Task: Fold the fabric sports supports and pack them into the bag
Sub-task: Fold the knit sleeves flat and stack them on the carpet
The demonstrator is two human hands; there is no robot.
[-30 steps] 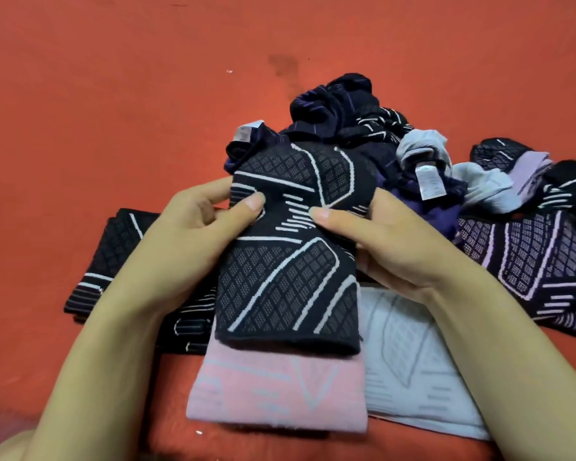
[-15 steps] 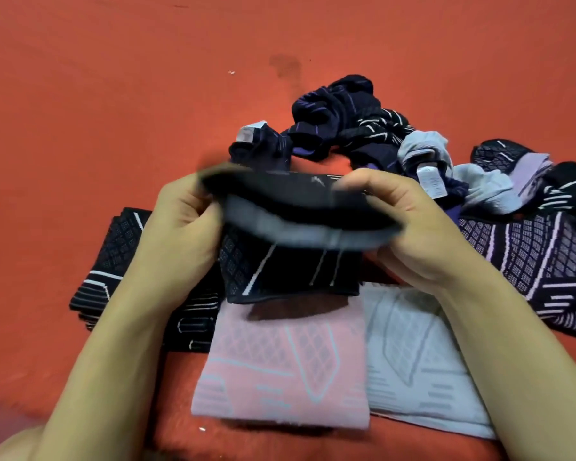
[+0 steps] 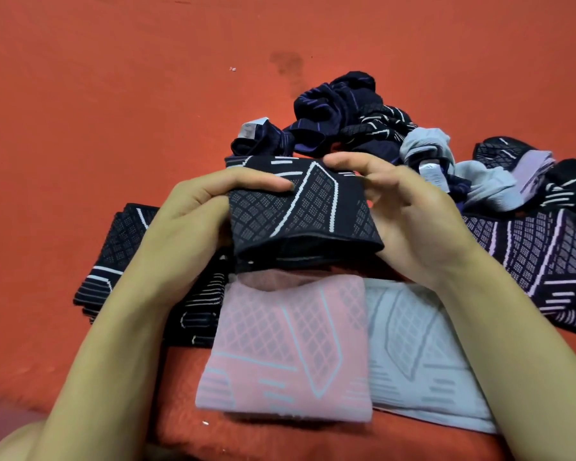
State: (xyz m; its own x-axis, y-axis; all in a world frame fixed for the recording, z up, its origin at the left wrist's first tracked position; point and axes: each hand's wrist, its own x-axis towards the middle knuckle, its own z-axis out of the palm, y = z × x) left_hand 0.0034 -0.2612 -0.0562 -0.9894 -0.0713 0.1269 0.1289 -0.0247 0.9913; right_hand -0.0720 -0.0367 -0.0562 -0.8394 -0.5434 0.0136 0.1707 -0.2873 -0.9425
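A black sports support [image 3: 296, 211] with a white line-and-grid pattern is folded in half and held above the red surface. My left hand [image 3: 197, 224] pinches its left edge, thumb on top. My right hand [image 3: 409, 214] grips its right edge, fingers curled over the top fold. Below it lies a folded pink support [image 3: 286, 344] and beside that, to the right, a folded pale grey support [image 3: 419, 361]. A stack of folded black supports [image 3: 123, 261] lies to the left, partly under my left forearm. No bag is in view.
A heap of crumpled dark blue, black, grey and lilac supports [image 3: 363, 128] lies behind my hands. A flat black-and-lilac support [image 3: 542, 261] lies at the right. The red cloth surface [image 3: 113, 94] stretches out to the left and back.
The black support was lying open lengthwise in my hands; its far half has been flipped over toward me, and it is now folded double and held between both hands.
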